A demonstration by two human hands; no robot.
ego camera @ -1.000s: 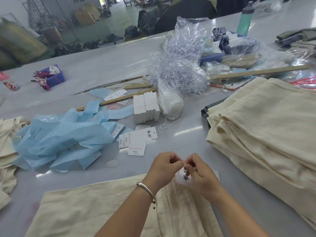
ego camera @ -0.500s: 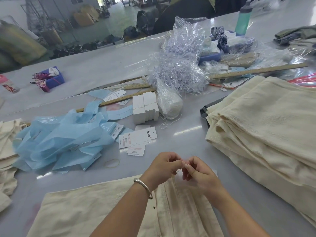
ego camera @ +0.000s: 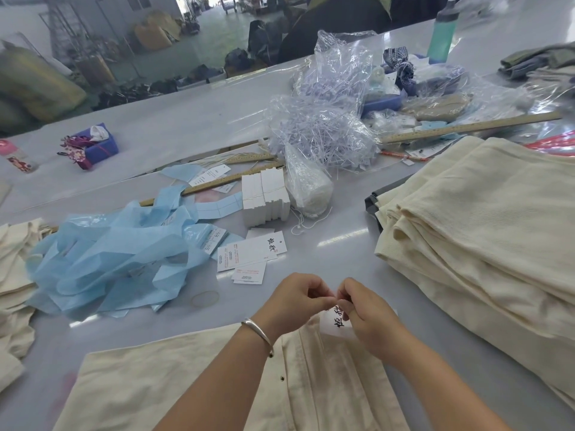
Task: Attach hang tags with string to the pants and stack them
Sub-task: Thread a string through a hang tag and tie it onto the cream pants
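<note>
The hang tag (ego camera: 337, 321), white with dark brush lettering, sits at the waistband end of the cream pants (ego camera: 217, 384) spread flat at 6 o'clock on the worktop (ego camera: 342, 244), partly covered by the right hand (ego camera: 368, 315). Both hands meet just above it: the left hand (ego camera: 295, 301) has a narrow grip, thumb and forefinger pinched together, and the right hand pinches fingertip to fingertip against it, presumably on the string, which is too fine to make out here. The step in hand looks like fastening the tag's string to the waistband; whether the loop is closed I cannot tell. The next move likely calls for snugging the string, letting go, then lifting the pants onto the stack of folded cream pants (ego camera: 485, 237) at 3 o'clock. Loose spare tags (ego camera: 252, 256) lie just beyond the hands at 12 o'clock, with a block of bundled white tags (ego camera: 264, 197) and a clear bag of strings (ego camera: 308, 185) farther out, and crumpled blue wrapping (ego camera: 109, 262) at 9 o'clock
</note>
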